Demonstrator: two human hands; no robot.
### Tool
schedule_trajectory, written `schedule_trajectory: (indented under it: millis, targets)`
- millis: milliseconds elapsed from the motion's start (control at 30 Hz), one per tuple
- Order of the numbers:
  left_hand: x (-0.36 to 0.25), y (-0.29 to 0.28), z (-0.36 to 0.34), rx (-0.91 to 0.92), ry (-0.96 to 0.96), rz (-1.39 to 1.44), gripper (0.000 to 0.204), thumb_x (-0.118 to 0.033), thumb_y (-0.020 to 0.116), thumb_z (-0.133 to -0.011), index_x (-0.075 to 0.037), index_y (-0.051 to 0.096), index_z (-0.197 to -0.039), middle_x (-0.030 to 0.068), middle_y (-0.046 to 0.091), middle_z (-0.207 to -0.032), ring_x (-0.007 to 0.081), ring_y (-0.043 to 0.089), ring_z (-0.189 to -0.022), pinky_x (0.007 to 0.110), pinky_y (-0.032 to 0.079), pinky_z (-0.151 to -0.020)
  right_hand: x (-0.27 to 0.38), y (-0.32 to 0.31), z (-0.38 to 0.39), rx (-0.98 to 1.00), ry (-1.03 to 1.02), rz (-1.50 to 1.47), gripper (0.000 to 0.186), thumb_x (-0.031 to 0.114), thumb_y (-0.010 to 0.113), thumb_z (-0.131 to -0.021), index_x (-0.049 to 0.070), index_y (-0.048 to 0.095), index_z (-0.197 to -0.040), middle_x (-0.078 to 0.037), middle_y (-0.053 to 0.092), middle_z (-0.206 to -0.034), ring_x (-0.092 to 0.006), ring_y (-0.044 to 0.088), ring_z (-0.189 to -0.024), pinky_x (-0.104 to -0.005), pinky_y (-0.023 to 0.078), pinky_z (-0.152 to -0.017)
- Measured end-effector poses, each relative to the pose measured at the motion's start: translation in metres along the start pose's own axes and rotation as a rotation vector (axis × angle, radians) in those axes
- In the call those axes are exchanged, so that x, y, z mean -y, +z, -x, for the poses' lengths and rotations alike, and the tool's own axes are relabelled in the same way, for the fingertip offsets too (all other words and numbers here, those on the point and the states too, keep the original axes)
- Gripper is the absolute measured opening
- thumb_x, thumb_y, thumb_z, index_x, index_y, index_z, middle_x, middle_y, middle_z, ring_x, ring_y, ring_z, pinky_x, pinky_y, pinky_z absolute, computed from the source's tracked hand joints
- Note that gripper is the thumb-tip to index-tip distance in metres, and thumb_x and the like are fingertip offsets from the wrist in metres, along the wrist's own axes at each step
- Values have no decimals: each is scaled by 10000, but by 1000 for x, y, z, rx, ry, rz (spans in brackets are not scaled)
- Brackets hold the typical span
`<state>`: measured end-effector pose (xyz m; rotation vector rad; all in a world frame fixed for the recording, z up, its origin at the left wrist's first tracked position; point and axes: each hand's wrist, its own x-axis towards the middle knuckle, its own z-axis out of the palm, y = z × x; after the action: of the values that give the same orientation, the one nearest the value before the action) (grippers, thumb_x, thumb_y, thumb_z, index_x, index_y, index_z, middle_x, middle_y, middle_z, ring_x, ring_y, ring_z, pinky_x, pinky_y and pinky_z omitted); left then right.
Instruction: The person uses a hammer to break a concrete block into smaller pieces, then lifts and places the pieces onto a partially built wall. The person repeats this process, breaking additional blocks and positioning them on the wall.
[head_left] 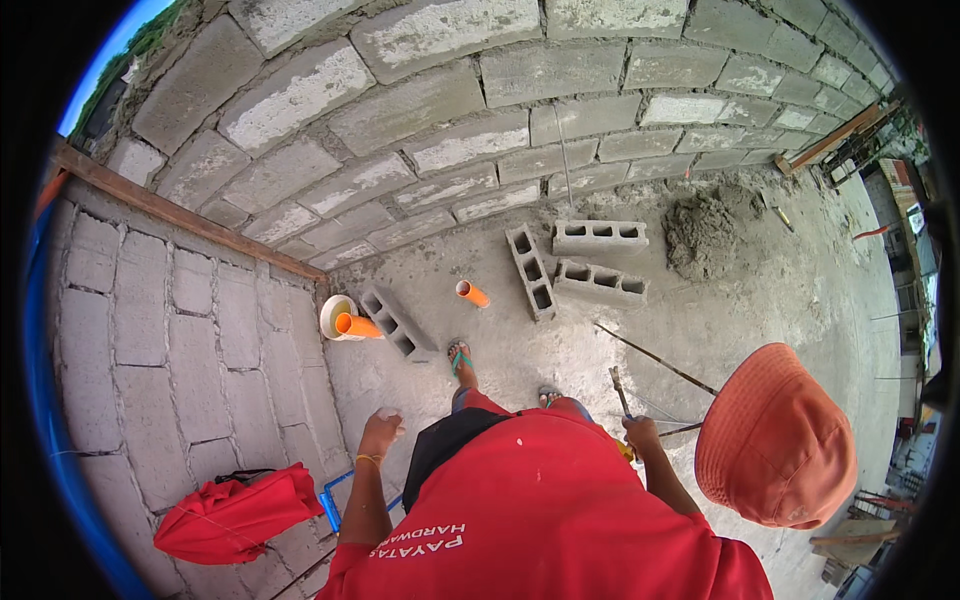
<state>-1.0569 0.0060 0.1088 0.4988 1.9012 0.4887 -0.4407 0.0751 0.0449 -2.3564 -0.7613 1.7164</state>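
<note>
Below me are my red shirt and my two sandalled feet on the concrete floor. My left hand [383, 432] hangs at my left side, fingers curled around what looks like a small pale thing I cannot make out. My right hand [640, 434] grips an elongated metal tool [620, 390] at my right side; something yellow shows under that hand. Thin metal rods [655, 355] cross the floor near it. An orange bucket hat [775, 430] sits to the right of that hand; what is beneath it is hidden.
Hollow blocks [600, 236] lie ahead, one [398, 325] beside a pale bucket [330, 318] and an orange pipe [358, 326]. Another pipe [472, 293] stands mid-floor. A mortar pile [700, 225] is far right. Block walls [550, 70] rise ahead and left. Red cloth [235, 510] and blue pipe [330, 505] are lower left.
</note>
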Motion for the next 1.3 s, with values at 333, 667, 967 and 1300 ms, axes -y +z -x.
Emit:
schedule_trajectory:
  millis: [333, 667, 967, 1300]
  targets:
    - [-157, -109, -222, 120, 359, -287, 316, -217, 647, -928, 11, 709, -1138, 81, 731, -989, 217, 718, -829, 336, 545, -741, 117, 104, 23, -151, 223, -367, 278, 276, 637, -995, 5, 603, -938, -130, 569, -610, -254, 519, -412, -458, 428, -393]
    - [-279, -69, -247, 209, 337, -205, 250, -220, 641, -950, -46, 694, -1121, 56, 721, -989, 187, 719, -831, 309, 527, -722, 254, 98, -26, 29, 79, -398, 250, 272, 613, -1006, 23, 630, -1006, -101, 589, -707, -215, 530, -501, -417, 453, -465]
    - [-337, 43, -209, 355, 239, -100, 298, -244, 632, -996, -36, 660, -1208, 46, 699, -1020, 146, 684, -849, 279, 495, -716, 283, 71, -123, 196, 244, -428, 244, 287, 568, -1028, 63, 568, -932, -66, 551, -666, -207, 516, -499, -404, 428, -457]
    - [-376, 105, -306, 553, 320, -382, 288, -190, 616, -998, 14, 660, -1196, 72, 713, -1051, 160, 684, -917, 312, 535, -817, 264, 128, -110, 65, 430, -633, 294, 333, 546, -1045, 122, 543, -842, -23, 519, -637, -185, 494, -456, -396, 432, -416]
